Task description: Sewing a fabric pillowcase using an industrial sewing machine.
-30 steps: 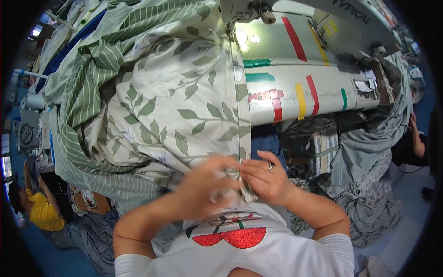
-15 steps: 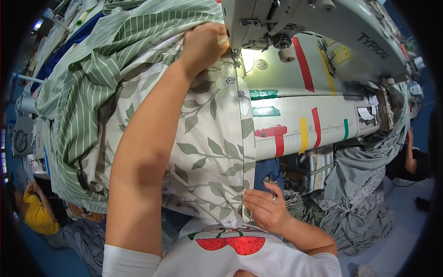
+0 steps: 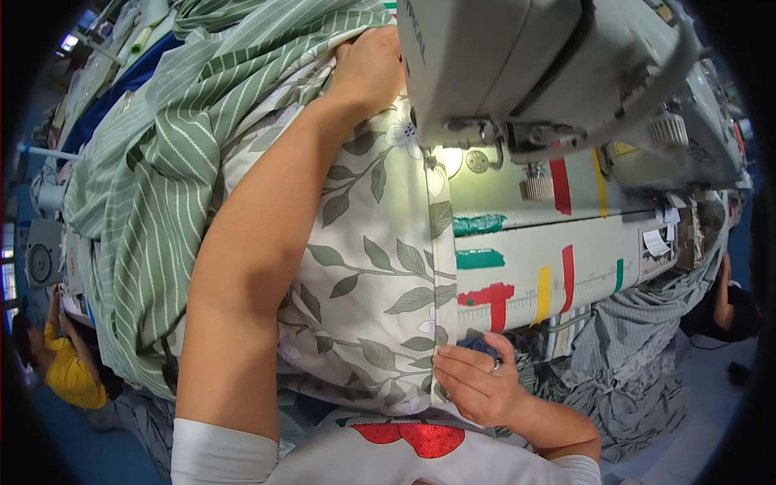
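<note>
A cream fabric panel [image 3: 364, 283] printed with grey-green leaves and white flowers lies along the left of the sewing machine [image 3: 501, 65]. Its folded hem [image 3: 444, 275] runs from the needle area toward my body. My left hand [image 3: 370, 73] is closed on the floral fabric at the far end, beside the machine head, which partly hides its fingers. Close to my body, my right hand [image 3: 481, 380], with a ring, lays its extended fingers on the hem's near end; its thumb stands apart. Green striped fabric [image 3: 182, 145] is bunched left of my left arm.
Red, yellow and green tape strips [image 3: 567, 279] mark the machine bed [image 3: 517, 250]. Grey-green fabric heaps [image 3: 630, 380] hang and lie at the right. A person in yellow [image 3: 74, 364] is at the far left; another in black [image 3: 719, 307] is at the far right.
The view has shifted, so the machine appears lower and farther right. Against the machine bed, the floral fabric and both hands have moved away from my body.
</note>
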